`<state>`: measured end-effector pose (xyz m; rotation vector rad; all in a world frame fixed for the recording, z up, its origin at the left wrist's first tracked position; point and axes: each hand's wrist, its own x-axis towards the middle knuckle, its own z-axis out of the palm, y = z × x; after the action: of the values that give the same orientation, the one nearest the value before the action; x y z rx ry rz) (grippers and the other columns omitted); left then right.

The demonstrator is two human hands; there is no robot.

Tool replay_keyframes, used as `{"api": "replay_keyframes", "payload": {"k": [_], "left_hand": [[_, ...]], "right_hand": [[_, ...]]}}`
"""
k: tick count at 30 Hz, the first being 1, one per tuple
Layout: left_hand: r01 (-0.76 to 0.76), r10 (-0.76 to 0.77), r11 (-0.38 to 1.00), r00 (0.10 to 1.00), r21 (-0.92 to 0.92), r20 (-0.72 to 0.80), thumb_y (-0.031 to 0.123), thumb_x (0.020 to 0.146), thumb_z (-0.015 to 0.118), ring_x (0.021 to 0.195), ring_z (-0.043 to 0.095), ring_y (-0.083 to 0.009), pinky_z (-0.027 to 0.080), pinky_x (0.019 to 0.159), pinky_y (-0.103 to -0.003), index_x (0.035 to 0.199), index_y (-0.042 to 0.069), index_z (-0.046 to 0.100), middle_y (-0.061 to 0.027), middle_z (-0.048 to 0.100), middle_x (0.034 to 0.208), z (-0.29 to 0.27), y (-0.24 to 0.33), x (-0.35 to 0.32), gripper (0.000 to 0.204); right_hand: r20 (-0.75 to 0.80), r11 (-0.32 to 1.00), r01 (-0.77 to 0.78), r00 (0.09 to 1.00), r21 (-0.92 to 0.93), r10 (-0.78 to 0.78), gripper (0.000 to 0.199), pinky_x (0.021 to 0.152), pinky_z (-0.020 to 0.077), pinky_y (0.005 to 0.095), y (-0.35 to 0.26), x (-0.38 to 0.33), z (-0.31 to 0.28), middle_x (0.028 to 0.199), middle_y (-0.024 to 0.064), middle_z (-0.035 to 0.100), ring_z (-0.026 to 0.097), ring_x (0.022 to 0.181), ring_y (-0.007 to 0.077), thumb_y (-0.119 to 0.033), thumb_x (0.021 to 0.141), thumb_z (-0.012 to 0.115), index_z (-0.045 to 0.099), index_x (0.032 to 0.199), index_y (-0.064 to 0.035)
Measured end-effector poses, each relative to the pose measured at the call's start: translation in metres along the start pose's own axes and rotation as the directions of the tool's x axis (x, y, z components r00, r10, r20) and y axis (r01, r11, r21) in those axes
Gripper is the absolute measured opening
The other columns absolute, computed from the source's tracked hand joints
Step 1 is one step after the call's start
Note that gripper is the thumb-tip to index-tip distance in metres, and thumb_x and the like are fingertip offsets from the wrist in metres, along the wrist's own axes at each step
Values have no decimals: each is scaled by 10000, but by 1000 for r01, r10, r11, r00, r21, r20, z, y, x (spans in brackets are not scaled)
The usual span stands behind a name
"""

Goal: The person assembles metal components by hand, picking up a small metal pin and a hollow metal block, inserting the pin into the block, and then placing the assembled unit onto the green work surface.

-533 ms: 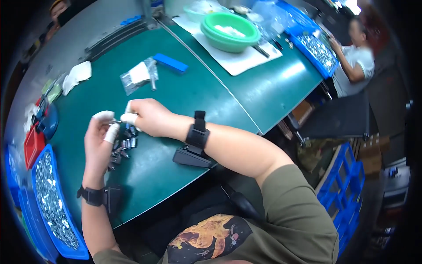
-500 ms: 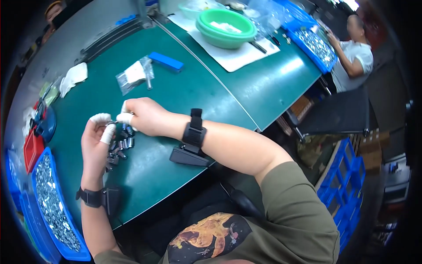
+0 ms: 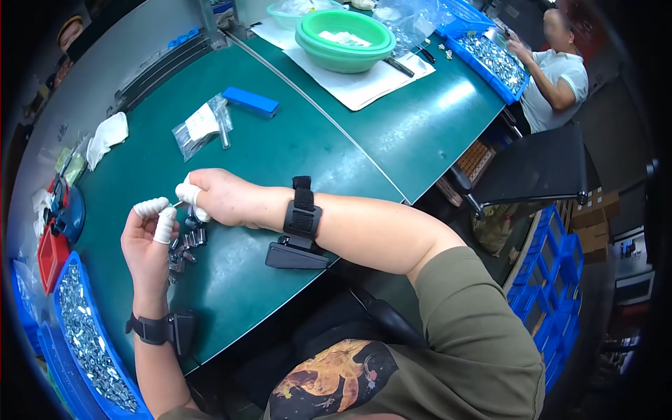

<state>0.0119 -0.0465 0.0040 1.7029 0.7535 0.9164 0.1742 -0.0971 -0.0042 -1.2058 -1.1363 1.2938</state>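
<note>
Above the green table (image 3: 308,154), my left hand (image 3: 147,241) and my right hand (image 3: 227,198) meet almost tip to tip, both with white wraps on thumb and forefinger. A small thin metal part (image 3: 179,204) bridges the gap, pinched from both sides. Its exact shape is too small to make out, and the right fingers partly cover it. Just beneath and beside the hands lies a loose cluster of small shiny metal pieces (image 3: 189,245). Each wrist wears a black strap with a dark box on it.
A long blue tray (image 3: 142,399) full of metal parts flanks my left forearm, near a red bin (image 3: 50,260). Farther back are a clear plastic bag (image 3: 187,143), a blue block (image 3: 250,101) and green basins (image 3: 346,59). A seated person (image 3: 560,77) works at right beside another blue tray.
The view has shifted a little. Both hands remain together at the small metal part, slightly nearer to me, with their pinched fingers changing angle a bit.
</note>
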Motion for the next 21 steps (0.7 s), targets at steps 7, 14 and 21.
{"api": "replay_keyframes", "payload": {"k": [7, 14, 21], "left_hand": [[64, -66, 993, 998, -100, -14, 61, 809, 584, 653, 521, -64, 410, 553, -176, 936, 21, 550, -13, 557, 793, -1, 6, -3, 137], [35, -36, 995, 999, -98, -6, 26, 786, 598, 693, 543, -82, 429, 585, -191, 948, 11, 559, -30, 577, 839, 0, 3, -3, 167], [-94, 92, 995, 994, 26, 62, -7, 756, 616, 816, 572, -119, 460, 748, -241, 915, -15, 573, -59, 595, 890, 0, 12, -3, 165]], "right_hand": [[3, 987, 112, 994, 119, -114, 153, 545, 390, 238, 5, 2, 1, 751, 30, 528, 462, 598, 87, -182, 872, 482, 497, 930, -41], [52, 946, 236, 972, -221, -231, 170, 493, 371, 219, -2, -3, -4, 647, -5, 515, 456, 546, 71, -187, 874, 483, 544, 804, -44], [112, 995, -25, 994, 100, 14, 250, 485, 351, 202, -3, 0, -3, 658, -35, 525, 434, 545, 44, -257, 894, 461, 573, 790, -59]]}}
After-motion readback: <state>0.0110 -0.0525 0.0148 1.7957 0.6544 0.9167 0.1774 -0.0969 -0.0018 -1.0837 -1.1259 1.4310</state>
